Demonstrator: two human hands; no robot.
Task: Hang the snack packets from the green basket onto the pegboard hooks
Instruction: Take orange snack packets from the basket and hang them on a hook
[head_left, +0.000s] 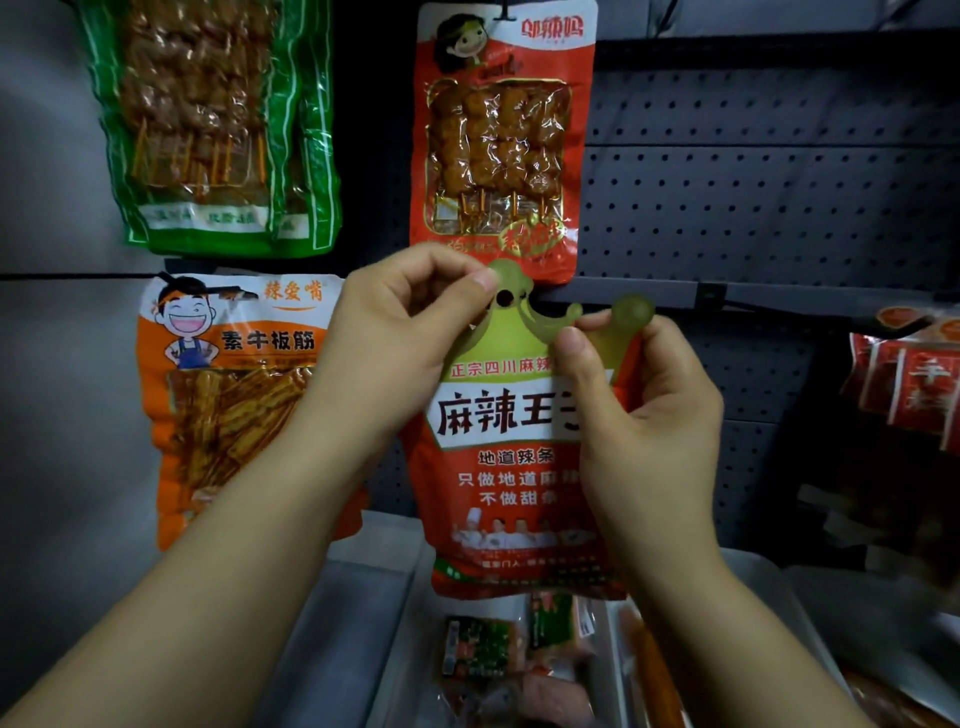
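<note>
Left hand (395, 332) pinches red packet's (514, 467) top; right hand (639, 410) pinches its right corner.

You hold a red spicy-strip packet (511, 457) upright before the pegboard (769, 182). Your left hand (395, 338) pinches its green top by the hang hole; your right hand (639, 415) pinches the top's right side. Hung packets (498, 140) flank it.

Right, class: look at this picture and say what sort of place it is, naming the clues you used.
Probably a shop's snack display. A dark pegboard holds hanging snack packets, like the red skewer packet; more packaged goods lie in trays below; both hands hold another red packet up by its top.
</note>
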